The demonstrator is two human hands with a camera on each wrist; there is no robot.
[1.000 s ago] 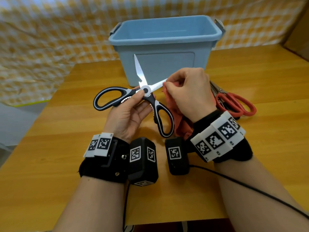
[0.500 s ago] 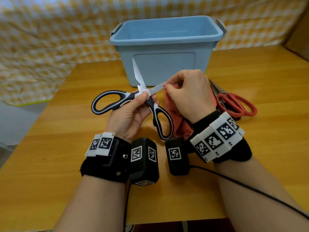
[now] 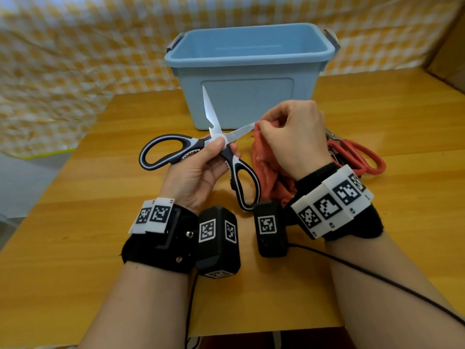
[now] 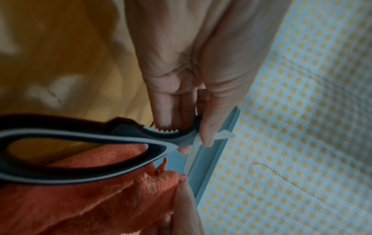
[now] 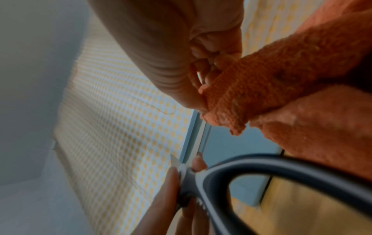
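Slightly rightward, the cloth (image 3: 264, 157) has slid to the blade tip. Right hand (image 3: 294, 137) pinches it; left hand (image 3: 198, 172) grips the scissors (image 3: 187, 147) at frame centre. Likely wiping; next, the upright blade.

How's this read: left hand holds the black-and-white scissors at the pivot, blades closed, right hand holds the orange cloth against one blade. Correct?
Not quite: the blades are open, spread in a wide V, as the head view shows. The rest stands: the left hand holds the black-and-white scissors at the pivot, and the right hand holds the orange cloth against one blade.
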